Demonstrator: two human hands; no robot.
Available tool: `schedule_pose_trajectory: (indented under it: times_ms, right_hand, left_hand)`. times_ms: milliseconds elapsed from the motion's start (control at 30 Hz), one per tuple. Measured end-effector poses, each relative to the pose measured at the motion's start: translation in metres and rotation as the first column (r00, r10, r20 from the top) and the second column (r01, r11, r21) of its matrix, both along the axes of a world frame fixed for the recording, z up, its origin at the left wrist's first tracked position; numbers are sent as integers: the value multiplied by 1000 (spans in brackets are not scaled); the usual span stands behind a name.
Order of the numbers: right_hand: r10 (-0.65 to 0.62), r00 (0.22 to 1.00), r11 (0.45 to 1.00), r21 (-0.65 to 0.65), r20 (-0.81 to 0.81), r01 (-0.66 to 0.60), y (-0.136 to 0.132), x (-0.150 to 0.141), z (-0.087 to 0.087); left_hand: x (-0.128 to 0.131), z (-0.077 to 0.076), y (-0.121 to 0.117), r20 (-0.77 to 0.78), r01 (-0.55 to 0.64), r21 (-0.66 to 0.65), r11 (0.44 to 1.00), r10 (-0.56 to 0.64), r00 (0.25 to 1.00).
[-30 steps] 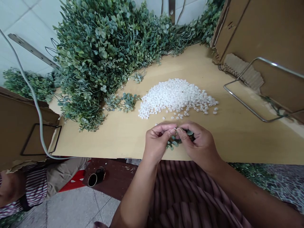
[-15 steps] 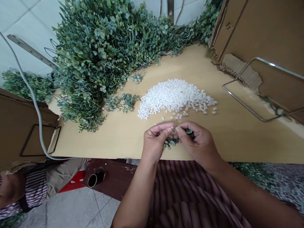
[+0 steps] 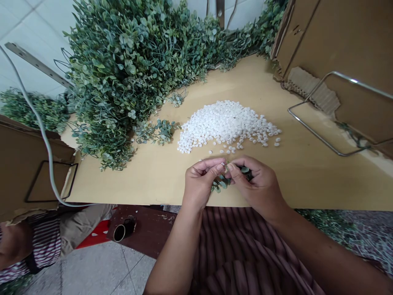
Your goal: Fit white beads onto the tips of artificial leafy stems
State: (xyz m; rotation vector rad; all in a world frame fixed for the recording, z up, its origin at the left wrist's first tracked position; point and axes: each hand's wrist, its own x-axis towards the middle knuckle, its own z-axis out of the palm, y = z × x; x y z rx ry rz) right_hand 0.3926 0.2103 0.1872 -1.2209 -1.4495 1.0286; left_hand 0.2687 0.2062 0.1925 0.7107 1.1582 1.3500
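Note:
My left hand (image 3: 201,180) and my right hand (image 3: 256,178) meet fingertip to fingertip over the near edge of the tabletop. Between thumb and forefinger, my left hand pinches a small white bead (image 3: 223,164), mostly covered by the fingers. My right hand is closed on the stem of an artificial leaf sprig (image 3: 218,185), whose green leaves hang below and behind the fingers. Just beyond my hands lies a heap of white beads (image 3: 227,121), with a few loose ones at its near side.
A large mound of artificial greenery (image 3: 123,73) fills the back left of the tan table (image 3: 147,184). Cardboard (image 3: 346,61) with a bent metal wire frame (image 3: 316,139) stands at right. A white cable (image 3: 46,139) runs down the left. Another person's leg (image 3: 80,229) and a dark mug (image 3: 119,232) are lower left.
Both hands stay fingertip to fingertip with almost no movement. The view has shifted very slightly.

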Motion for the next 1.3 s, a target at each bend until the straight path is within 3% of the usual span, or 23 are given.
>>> schedule_pose_trajectory:
  times_ms: [367, 800, 1100, 1300]
  right_hand:
    - [-14, 1000, 1000, 7, 25, 14, 1, 0, -3]
    - [-25, 998, 999, 33, 53, 24, 0, 1, -5]
    - [3, 999, 998, -65, -54, -6, 0, 1, 0]
    - [-8, 996, 997, -76, -92, 1, 0, 2, 1]
  left_hand:
    - [2, -1, 0, 47, 32, 6, 999, -32, 998]
    - [5, 4, 1, -2, 59, 37, 998, -59, 998]
    - [5, 6, 2, 14, 82, -3, 997, -82, 997]
    - [5, 7, 3, -15, 159, 12, 987, -159, 987]
